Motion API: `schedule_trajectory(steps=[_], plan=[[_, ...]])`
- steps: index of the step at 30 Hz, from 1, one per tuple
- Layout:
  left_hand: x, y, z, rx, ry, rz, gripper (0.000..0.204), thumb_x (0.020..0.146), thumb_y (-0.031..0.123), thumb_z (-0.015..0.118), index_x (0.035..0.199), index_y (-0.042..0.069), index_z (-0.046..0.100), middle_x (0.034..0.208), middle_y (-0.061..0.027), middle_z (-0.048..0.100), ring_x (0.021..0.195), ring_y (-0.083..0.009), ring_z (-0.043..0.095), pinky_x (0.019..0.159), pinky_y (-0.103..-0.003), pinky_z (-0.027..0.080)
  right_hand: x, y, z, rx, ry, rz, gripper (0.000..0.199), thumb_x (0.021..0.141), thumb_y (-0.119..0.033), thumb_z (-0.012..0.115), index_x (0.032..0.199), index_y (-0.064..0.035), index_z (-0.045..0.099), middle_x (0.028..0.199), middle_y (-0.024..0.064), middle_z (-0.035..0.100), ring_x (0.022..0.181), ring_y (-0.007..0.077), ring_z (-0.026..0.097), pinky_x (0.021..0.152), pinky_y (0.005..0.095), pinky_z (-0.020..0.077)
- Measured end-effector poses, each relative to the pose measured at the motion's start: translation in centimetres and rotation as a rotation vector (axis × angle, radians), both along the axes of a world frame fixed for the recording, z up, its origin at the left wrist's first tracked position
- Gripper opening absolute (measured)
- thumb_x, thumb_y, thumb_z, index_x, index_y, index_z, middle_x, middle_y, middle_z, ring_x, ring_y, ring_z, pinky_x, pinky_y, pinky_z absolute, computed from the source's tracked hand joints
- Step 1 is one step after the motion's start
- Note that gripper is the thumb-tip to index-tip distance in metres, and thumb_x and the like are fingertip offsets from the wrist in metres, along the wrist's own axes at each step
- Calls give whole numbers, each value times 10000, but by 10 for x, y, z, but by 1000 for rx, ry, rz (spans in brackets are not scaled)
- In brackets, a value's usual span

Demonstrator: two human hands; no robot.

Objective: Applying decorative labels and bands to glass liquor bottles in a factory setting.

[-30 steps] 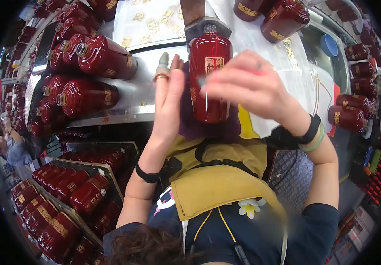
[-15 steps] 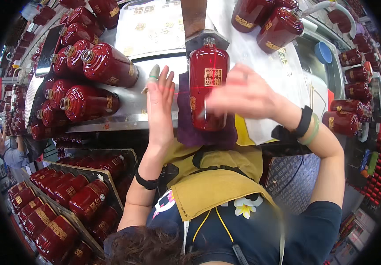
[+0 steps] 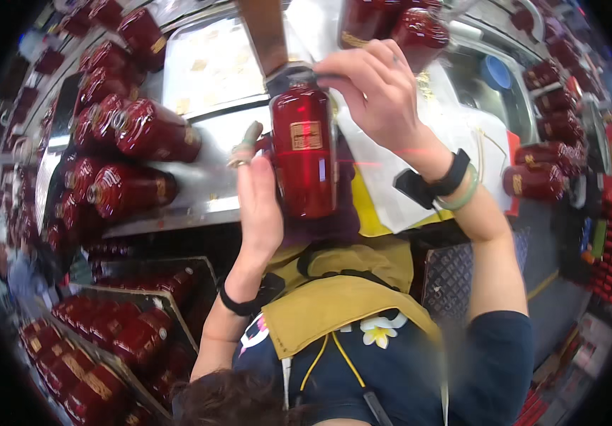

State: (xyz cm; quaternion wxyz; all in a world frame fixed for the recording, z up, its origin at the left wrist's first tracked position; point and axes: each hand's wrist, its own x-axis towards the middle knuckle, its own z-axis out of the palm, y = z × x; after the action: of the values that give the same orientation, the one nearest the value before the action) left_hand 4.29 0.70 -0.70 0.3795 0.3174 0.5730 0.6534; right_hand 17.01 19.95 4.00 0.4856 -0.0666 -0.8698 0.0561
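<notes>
A dark red glass bottle (image 3: pixel 304 174) with a gold label lies on a purple cloth (image 3: pixel 345 206), its neck pointing away from me. At that neck, my right hand (image 3: pixel 380 92) is closed, thumb and forefinger pinched at the rim. My left hand (image 3: pixel 258 206) is along the bottle's left side, fingers stretched out and a pale finger cot on one. Whether it touches the glass is hard to see, and some of its fingertips are blurred or hidden.
More red bottles (image 3: pixel 153 131) lie on the metal bench at left, and others (image 3: pixel 419 35) stand at the far right. Gold stickers lie on a white sheet (image 3: pixel 213 60). A blue cup (image 3: pixel 495 71) is in the sink. A crate (image 3: pixel 178 312) of bottles stands low at left.
My right hand has moved from over the bottle's label up to its neck. The left hand has come closer to the bottle's side. The whole view has shifted slightly.
</notes>
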Motion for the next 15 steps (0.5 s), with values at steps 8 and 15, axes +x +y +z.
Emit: schedule_trajectory(steps=[8,15], plan=[[53,-7,-9,-107,900,26,1154,762,239,883,1601,-57,148,1643,-315,177,1518,-487,205,1243,-535,196,106,-14,-51,-925,-26,-296,229,961,-118,617,1163,-18,577,1061,151,614,979,277,618,888,358,486],[37,-14,-15,-69,769,-106,1053,878,199,756,1599,-95,48,1681,-321,9,1566,-466,46,1263,-497,66,246,81,-43,-761,-470,-942,329,928,-272,704,950,56,705,900,259,716,876,396,708,809,436,539]])
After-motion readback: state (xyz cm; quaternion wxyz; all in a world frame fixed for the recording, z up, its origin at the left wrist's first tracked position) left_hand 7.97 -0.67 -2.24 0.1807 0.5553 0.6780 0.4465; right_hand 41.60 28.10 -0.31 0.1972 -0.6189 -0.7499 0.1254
